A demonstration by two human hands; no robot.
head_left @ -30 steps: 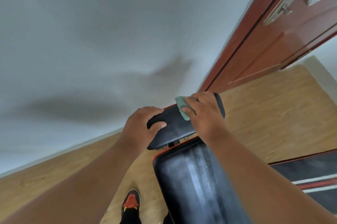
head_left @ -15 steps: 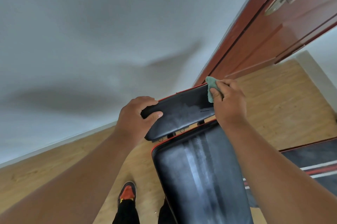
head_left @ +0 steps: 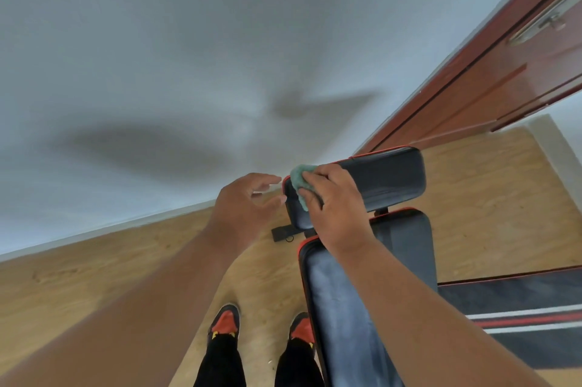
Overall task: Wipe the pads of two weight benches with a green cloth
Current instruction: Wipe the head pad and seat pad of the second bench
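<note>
Two hands at the head pad, one holding the cloth

Item: green cloth (head_left: pixel 301 182), bunched. Location: left end of the small head pad (head_left: pixel 371 182), pressed against its black surface. It sits under the fingertips (head_left: pixel 310 194) of the right hand (head_left: pixel 333 204); a rounded tuft shows beyond the fingertips, toward the pad's red-trimmed edge.

Right hand: fingers curled down over the cloth, clamping it to the pad.

Left hand (head_left: pixel 242 210): fingers spread and loosely curved, gripping nothing, just beside the pad's left end; whether a fingertip touches the pad cannot be told.

Long back pad (head_left: pixel 346 308): black, red piping, running toward the camera below the head pad.

Second bench (head_left: pixel 519 304): dark pad with red and white stripes, at right.

Surroundings: wooden floor (head_left: pixel 94 286), red-brown door (head_left: pixel 491 71), two shoes (head_left: pixel 224 322).
</note>
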